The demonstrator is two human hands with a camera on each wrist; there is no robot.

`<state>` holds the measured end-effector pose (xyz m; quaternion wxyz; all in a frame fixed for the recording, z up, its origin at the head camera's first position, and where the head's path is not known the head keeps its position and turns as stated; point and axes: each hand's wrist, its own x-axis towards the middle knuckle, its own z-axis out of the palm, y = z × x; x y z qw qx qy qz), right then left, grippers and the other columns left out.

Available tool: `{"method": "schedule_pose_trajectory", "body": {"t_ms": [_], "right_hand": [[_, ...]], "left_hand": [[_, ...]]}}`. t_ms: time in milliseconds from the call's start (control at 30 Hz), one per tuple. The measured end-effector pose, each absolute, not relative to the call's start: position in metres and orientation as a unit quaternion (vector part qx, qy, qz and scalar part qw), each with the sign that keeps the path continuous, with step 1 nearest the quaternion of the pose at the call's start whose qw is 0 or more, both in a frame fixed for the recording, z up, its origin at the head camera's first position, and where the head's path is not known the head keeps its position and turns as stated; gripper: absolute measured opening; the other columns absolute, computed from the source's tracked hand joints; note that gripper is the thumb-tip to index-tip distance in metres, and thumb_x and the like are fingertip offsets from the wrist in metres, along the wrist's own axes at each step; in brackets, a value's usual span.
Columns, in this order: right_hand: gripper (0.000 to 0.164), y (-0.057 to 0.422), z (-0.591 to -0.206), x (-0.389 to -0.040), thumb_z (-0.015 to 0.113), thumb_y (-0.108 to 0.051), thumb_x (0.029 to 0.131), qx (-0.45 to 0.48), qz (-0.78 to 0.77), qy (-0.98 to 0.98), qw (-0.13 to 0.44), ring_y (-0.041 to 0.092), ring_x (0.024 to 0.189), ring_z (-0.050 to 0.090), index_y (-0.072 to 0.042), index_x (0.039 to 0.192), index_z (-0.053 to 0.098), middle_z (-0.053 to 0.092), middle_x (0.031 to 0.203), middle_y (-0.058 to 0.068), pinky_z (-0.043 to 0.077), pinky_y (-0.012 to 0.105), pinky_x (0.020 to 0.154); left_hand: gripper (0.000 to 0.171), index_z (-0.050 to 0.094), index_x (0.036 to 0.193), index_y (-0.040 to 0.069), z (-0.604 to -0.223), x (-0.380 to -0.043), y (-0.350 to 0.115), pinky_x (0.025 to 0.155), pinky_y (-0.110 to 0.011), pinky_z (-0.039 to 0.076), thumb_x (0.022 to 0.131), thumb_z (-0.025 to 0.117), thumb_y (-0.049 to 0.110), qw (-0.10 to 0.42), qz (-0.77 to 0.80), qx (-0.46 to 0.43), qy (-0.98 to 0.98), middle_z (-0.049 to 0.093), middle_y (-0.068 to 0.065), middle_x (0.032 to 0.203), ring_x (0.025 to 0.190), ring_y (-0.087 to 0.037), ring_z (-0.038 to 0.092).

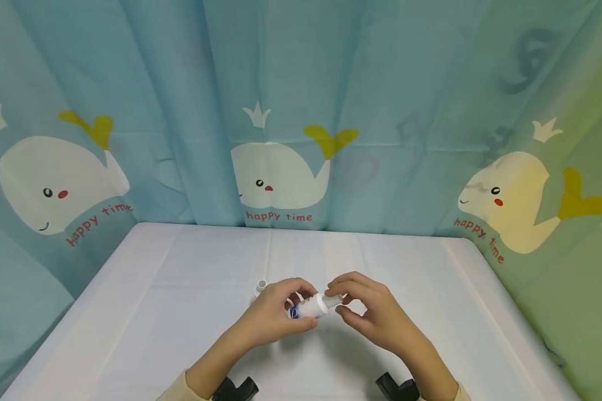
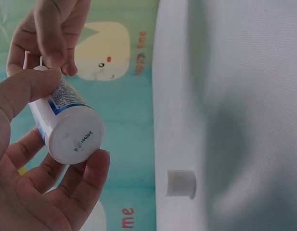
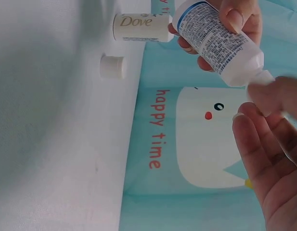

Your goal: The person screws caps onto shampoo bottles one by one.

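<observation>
At lower centre, the left hand (image 1: 272, 311) is gripping a smooth, cylindrical white bottle (image 1: 310, 308); the right hand (image 1: 382, 316) is touching its narrow tip (image 1: 334, 301), whether pinching I cannot tell. Creased white cloth (image 1: 180, 312) is lying below, a whale-printed curtain (image 1: 406, 72) hanging behind.

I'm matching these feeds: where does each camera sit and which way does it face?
Head: worn on the head, looking forward and down at the white table and whale curtain; left hand, right hand and forearms show.
Left wrist: on that wrist, facing the bottle base-on; both hands show.
Right wrist: on that wrist, facing the bottle's label; both hands show.
Both wrist views share the bottle and a white cylinder.
</observation>
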<state>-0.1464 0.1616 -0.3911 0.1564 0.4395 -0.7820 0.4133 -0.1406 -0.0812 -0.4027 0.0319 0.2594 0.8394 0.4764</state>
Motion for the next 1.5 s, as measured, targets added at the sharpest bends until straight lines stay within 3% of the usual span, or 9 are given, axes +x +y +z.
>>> {"method": "schedule_pose_trajectory", "body": {"t_ms": [367, 933, 1200, 1500], "right_hand": [[0.036, 0.1632, -0.3928, -0.1477, 0.076, 0.000, 0.083, 0.429, 0.404, -0.790, 0.170, 0.008, 0.094, 0.064, -0.016, 0.114, 0.068, 0.067, 0.110, -0.007, 0.056, 0.024, 0.074], [0.028, 0.1606, -0.3923, -0.1467, 0.077, -0.004, 0.085, 0.426, 0.407, -0.789, 0.174, 0.012, 0.097, 0.064, -0.016, 0.109, 0.069, 0.066, 0.113, -0.002, 0.056, 0.024, 0.072], [0.041, 0.1613, -0.3909, -0.1460, 0.073, 0.008, 0.081, 0.434, 0.405, -0.785, 0.176, 0.012, 0.097, 0.065, -0.015, 0.115, 0.068, 0.066, 0.115, -0.002, 0.056, 0.022, 0.072], [0.034, 0.1601, -0.3919, -0.1475, 0.076, 0.001, 0.082, 0.433, 0.404, -0.782, 0.195, 0.008, 0.095, 0.064, -0.014, 0.112, 0.068, 0.066, 0.112, -0.005, 0.056, 0.021, 0.071]], "left_hand": [[0.035, 0.065, 0.110, 0.027, -0.4033, -0.1399, -0.0809, 0.074, -0.026, 0.053, 0.079, 0.083, 0.026, 0.030, 0.478, 0.264, 0.837, 0.064, 0.017, 0.100, 0.087, -0.009, 0.061], [0.036, 0.065, 0.110, 0.026, -0.4029, -0.1397, -0.0806, 0.074, -0.025, 0.053, 0.079, 0.083, 0.024, 0.029, 0.476, 0.263, 0.839, 0.064, 0.016, 0.100, 0.087, -0.009, 0.060], [0.036, 0.065, 0.109, 0.027, -0.4043, -0.1412, -0.0824, 0.074, -0.026, 0.053, 0.079, 0.083, 0.026, 0.027, 0.476, 0.262, 0.839, 0.064, 0.017, 0.100, 0.086, -0.009, 0.060], [0.036, 0.065, 0.110, 0.026, -0.4029, -0.1409, -0.0826, 0.074, -0.026, 0.054, 0.079, 0.084, 0.026, 0.025, 0.480, 0.263, 0.837, 0.064, 0.017, 0.100, 0.086, -0.009, 0.060]]}}
